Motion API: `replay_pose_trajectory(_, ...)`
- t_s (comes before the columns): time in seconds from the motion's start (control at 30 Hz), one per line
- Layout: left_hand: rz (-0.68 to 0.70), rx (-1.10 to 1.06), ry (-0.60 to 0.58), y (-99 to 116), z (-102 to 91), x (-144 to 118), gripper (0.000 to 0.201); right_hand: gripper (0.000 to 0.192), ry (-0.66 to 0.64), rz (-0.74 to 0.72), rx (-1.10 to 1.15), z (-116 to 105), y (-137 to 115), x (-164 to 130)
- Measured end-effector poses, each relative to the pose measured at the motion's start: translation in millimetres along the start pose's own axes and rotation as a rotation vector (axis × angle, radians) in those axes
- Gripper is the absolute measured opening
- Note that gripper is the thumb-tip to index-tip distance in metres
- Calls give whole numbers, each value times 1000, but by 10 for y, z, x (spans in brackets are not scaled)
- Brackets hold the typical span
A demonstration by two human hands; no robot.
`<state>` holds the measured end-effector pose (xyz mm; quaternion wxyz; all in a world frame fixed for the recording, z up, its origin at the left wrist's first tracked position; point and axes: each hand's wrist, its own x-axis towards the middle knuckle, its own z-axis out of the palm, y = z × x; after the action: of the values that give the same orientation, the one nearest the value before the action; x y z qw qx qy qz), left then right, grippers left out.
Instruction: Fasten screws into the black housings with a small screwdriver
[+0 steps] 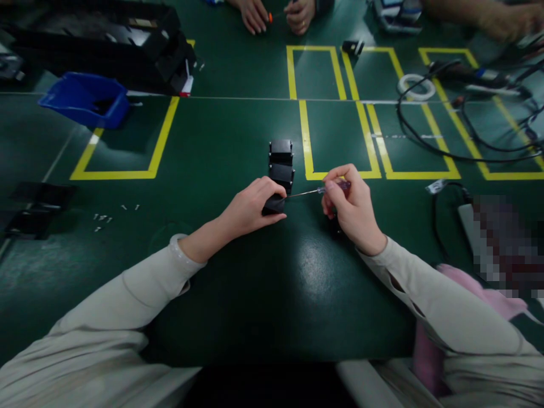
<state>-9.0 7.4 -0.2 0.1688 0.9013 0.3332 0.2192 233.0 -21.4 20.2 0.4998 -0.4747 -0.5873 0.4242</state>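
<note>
My left hand (pixel 250 207) is closed down over a small black block (pixel 274 204), fingers curled across its top and thumb pressed to its near side, pinning it to the green table (pixel 238 141). My right hand (pixel 351 207) has its grip pinched tight around the translucent pinkish handle of a slim screwdriver (pixel 317 191) — the thin metal shaft runs level to the left and its tip meets the right face of that held block.

Taking the held block as my landmark: just beyond it two more black blocks (pixel 281 162) sit in a short row, one behind the other, the nearer one touching or nearly touching my left fingers. Just right of that row starts a yellow taped rectangle (pixel 338 139), with more taped boxes farther right. Well left of the block, tiny pale screws (pixel 102 218) lie scattered on the table, and beyond them at the left edge are dark flat parts (pixel 36 212). Far beyond and left of the block stands a blue bin (pixel 85 99) next to a large black tray (pixel 110 42). Far right and beyond, black cables (pixel 446 136) loop past a white tape roll (pixel 416 86). Straight across the table from the block, another person's two hands (pixel 276 14) hold something small with an orange tip — too small to identify.
</note>
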Motion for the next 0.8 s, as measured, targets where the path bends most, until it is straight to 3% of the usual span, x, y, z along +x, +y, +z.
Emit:
replay_pose_trajectory(0.53, 0, 8, -1, 16, -21, 8, 33, 27, -17, 12, 13, 3, -24, 0)
replay_pose_trajectory(0.8, -12, 0, -6, 21, -25, 14, 32, 19, -12, 14, 1, -6, 1, 0)
